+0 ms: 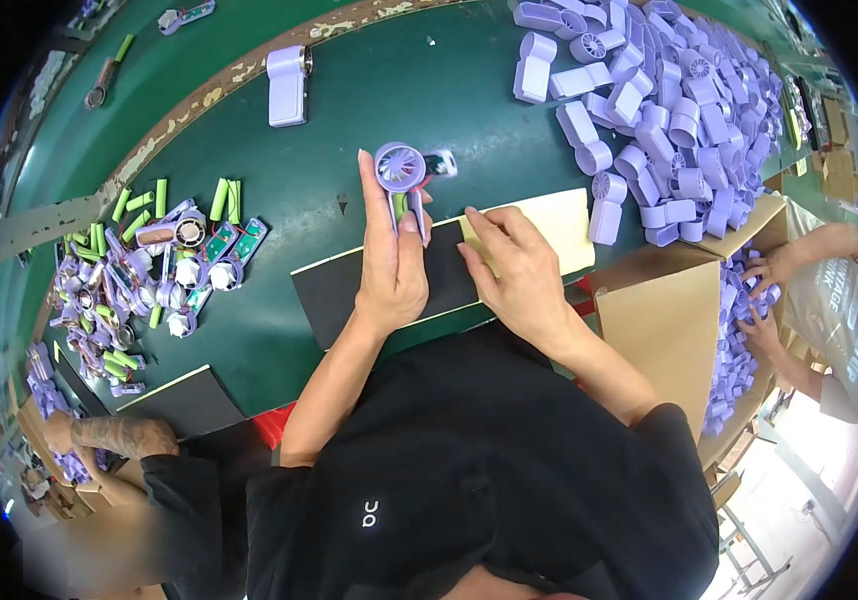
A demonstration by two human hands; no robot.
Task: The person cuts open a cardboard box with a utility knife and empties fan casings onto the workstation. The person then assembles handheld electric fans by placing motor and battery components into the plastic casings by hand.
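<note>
Upright in my left hand [394,262] is a purple fan housing [400,168], its round vaned end at the top and a green cell showing inside the handle part. A small part on a red wire [440,164] hangs out to its right, blurred. My right hand [516,270] rests with spread fingers on a black and pale yellow foam strip [549,232], holding nothing. That strip lies along the table edge in front of me, under both hands.
Purple shells [669,120] are heaped at the right back. Fan parts and green cells [139,270] lie at the left. One housing [288,88] stands apart at the back. Co-workers' hands are at a cardboard box [659,330] on the right and at the lower left.
</note>
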